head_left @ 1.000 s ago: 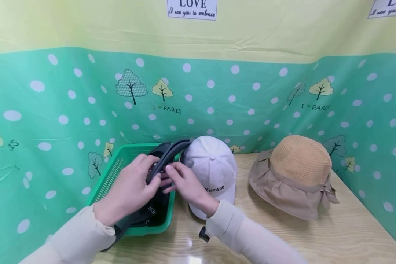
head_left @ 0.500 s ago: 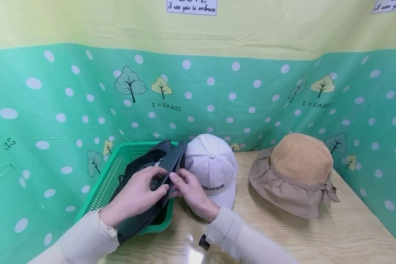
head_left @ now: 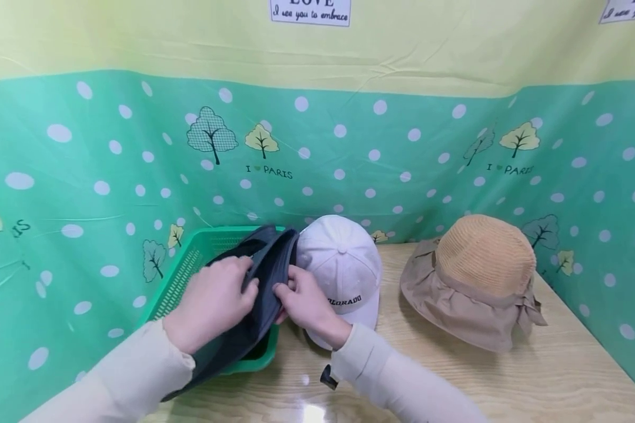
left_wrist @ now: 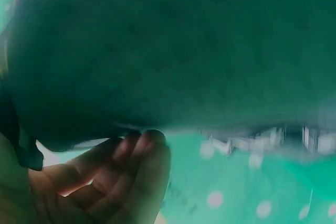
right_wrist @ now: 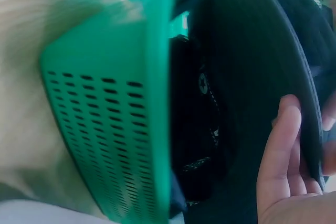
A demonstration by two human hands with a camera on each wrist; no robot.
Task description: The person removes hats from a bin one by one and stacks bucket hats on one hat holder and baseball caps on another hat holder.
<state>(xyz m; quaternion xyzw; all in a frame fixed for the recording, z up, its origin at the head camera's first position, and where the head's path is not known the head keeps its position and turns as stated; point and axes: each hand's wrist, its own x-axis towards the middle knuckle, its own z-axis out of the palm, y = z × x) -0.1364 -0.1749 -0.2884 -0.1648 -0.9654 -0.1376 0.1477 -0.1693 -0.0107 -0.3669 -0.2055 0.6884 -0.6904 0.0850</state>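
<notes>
A dark wide-brimmed hat [head_left: 267,294] lies tilted and folded over the green basket [head_left: 174,294], with both hands on it. My left hand [head_left: 211,302] grips its left side, thumb and fingertips at the fold. The right hand [head_left: 309,302] pinches the right edge of the brim. In the right wrist view, the right thumb lies against the inner face of the dark brim [right_wrist: 247,51], near its stitched edge. Dark fabric [left_wrist: 173,51] fills most of the left wrist view, with curled fingers [left_wrist: 149,166] at its lower edge.
A white cap [head_left: 338,247] lettered in black stands on the wooden table [head_left: 428,376], right beside the basket. Farther right is a straw hat [head_left: 484,255] with a brown fabric brim. More dark headwear [right_wrist: 194,119] with white marks lies inside the basket. A polka-dot curtain [head_left: 349,158] hangs behind.
The dark hat has turned from nearly edge-on to show its hollow, and its fold has spread wider. The left hand has shifted slightly left, away from the right hand.
</notes>
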